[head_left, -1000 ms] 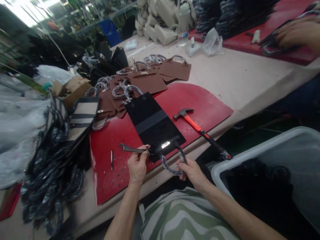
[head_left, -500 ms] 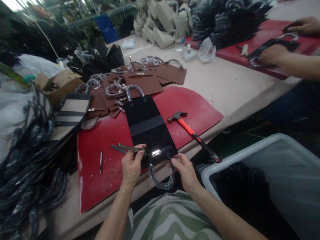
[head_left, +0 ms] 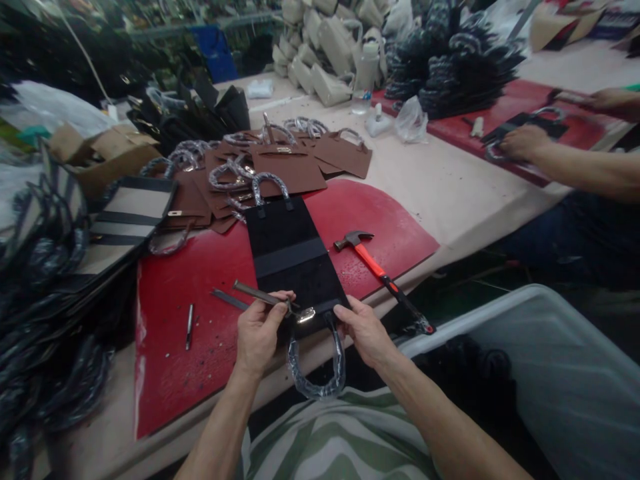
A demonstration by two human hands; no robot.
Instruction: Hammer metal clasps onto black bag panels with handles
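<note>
A black bag panel (head_left: 295,230) with plastic-wrapped handles lies across the red mat, its near end at the table's front edge. My left hand (head_left: 259,331) is closed round a metal punch-like rod (head_left: 253,291), whose tip is beside the shiny metal clasp (head_left: 306,315) on the panel. My right hand (head_left: 365,331) pinches the panel's near right corner, thumb on top. The near wrapped handle (head_left: 319,392) hangs toward my body. A claw hammer (head_left: 373,262) with an orange and black grip rests right of the panel. Left of it lie a short metal punch (head_left: 189,327) and a flat metal strip (head_left: 228,299).
Brown bag panels (head_left: 287,167) with wrapped handles are heaped behind the red mat (head_left: 165,380). Black bag pieces (head_left: 50,320) crowd the left side. A white bin (head_left: 560,333) stands at the right. Another person's hand (head_left: 527,142) works at a second red mat (head_left: 450,127).
The panel's near end has moved slightly toward my body, with both hands still on it and the rod. My view has shifted a little. The co-worker's far hand has changed position.
</note>
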